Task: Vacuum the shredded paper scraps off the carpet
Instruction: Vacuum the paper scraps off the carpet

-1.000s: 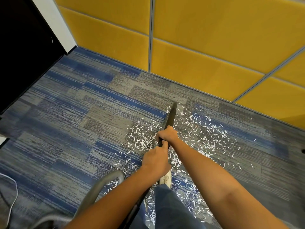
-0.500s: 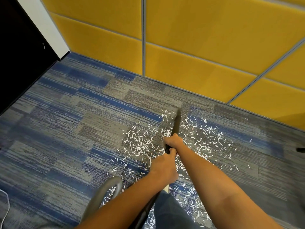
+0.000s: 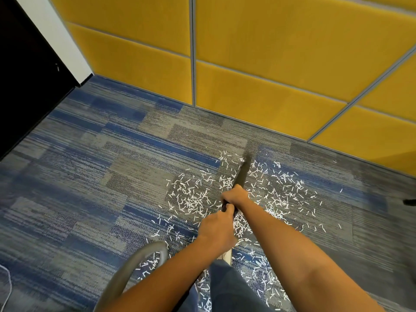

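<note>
Remote head-camera feed, my read: nothing legible. No lettering, brand mark, number or sign readable on vacuum wand (image 3: 242,174), grey hose (image 3: 129,270), yellow wall panels (image 3: 270,41), carpet (image 3: 90,176).

hose (image 3: 135,273) cut off below, wand (image 3: 242,176) tip blurred

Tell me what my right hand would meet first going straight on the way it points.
Probably the carpet beyond the wand, among paper scraps, before the yellow wall; depth unclear.
</note>
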`<act>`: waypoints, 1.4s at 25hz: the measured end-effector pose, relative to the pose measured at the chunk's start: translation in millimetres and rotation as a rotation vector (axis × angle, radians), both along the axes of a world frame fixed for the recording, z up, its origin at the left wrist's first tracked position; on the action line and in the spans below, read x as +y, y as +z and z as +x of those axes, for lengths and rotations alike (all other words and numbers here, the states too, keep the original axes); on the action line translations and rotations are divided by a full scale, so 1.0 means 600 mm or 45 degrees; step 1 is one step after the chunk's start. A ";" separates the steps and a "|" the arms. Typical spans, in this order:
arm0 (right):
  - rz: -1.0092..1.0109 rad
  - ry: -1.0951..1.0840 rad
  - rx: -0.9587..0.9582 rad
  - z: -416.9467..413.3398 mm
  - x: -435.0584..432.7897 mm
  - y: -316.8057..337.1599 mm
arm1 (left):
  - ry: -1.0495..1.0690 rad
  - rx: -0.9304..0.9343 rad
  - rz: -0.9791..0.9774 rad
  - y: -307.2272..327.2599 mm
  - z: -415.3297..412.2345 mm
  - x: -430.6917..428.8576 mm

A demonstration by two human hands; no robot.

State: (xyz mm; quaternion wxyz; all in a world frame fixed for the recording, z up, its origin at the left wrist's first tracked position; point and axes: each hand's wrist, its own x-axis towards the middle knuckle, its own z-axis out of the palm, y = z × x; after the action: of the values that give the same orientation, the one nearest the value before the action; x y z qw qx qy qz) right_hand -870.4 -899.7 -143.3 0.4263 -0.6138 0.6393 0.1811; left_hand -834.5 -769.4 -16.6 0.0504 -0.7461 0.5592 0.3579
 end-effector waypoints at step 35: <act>-0.011 0.268 0.044 0.094 0.166 -0.001 | 0.151 -0.015 0.024 0.016 0.060 0.170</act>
State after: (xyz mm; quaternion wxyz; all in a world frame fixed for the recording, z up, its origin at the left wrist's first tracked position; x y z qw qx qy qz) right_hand -814.3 -800.0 -144.0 0.3909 -0.6763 0.5793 0.2327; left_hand -798.4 -667.6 -6.8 0.0393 -0.7795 0.5104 0.3611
